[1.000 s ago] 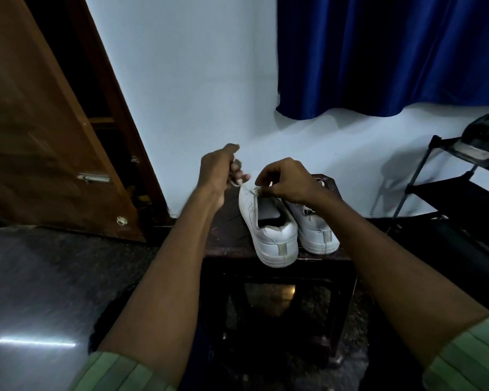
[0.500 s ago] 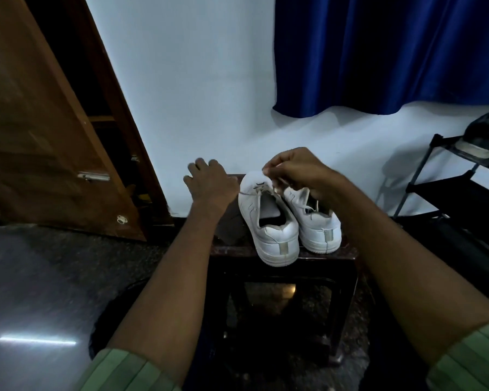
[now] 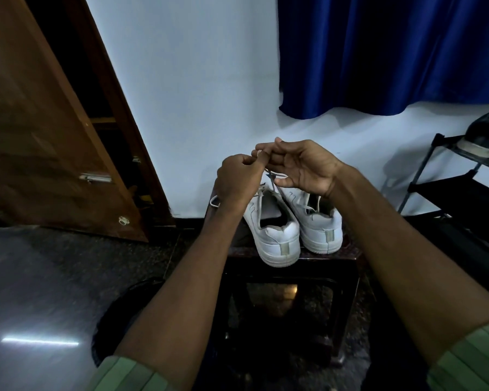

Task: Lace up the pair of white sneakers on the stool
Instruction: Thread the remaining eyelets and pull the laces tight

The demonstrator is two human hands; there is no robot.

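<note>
Two white sneakers stand side by side, heels toward me, on a dark stool (image 3: 329, 256). The left sneaker (image 3: 274, 235) has its white lace (image 3: 275, 176) pulled up above the tongue. My left hand (image 3: 237, 182) is curled and pinches the lace just above that shoe. My right hand (image 3: 302, 167) meets it fingertip to fingertip and pinches the same lace, its other fingers loosely spread. A loop of lace (image 3: 214, 201) hangs out to the left under my left wrist. The right sneaker (image 3: 319, 230) has loose lace lying across its opening. The toes of both shoes are hidden behind my hands.
A white wall rises behind the stool, with a blue curtain (image 3: 393, 52) hanging at the upper right. A brown wooden door (image 3: 40, 136) leans open at the left. A black shoe rack (image 3: 463, 193) holding a dark shoe (image 3: 483, 139) stands at the right. The floor is dark and glossy.
My left hand has lifted off the stool beside the shoe and come up to meet my right hand. Both hands now hold the lace raised above the left sneaker.
</note>
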